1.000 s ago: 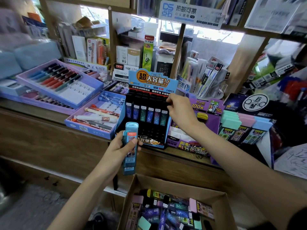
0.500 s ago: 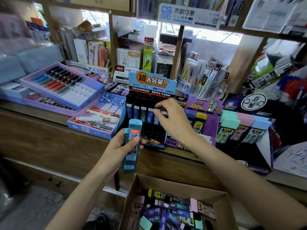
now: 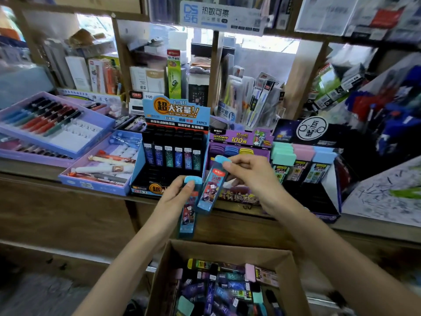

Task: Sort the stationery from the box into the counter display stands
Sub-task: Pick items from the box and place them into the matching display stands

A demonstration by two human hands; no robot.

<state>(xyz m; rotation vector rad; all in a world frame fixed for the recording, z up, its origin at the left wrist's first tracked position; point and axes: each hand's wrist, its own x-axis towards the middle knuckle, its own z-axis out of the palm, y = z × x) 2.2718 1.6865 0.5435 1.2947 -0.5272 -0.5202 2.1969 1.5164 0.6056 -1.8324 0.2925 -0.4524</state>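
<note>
The cardboard box sits low and nearest the camera, open at the top. It is packed with a loose jumble of lead cases in black, purple, teal and pink, lying at all angles.

Above it, the left hand curls round the left case, a blue one held upright, with the thumb pressed near its pale cap. The right hand pinches the right case by its capped upper end, between thumb and fingertips. That case tilts, and its lower end is just beside the left case; contact cannot be told. Both cases hang in front of the counter edge, over the gap between the box and the stands.

On the counter, the black stand has a blue header and one row of six dark cases standing upright. The tiers below that row are bare. Just to its right, the purple stand shows purple, blue and yellow caps at the back, and the right hand covers its front. Further right, the pastel stand holds green, pink and blue-capped cases in its upper tier, with black room below them.

To the left, the blue tray holds a few pens lying flat. The pen tray behind it has a slanted row of coloured pens and empty white slots. The stands touch side by side along the counter's front edge. Crowded shelves rise close behind them.
</note>
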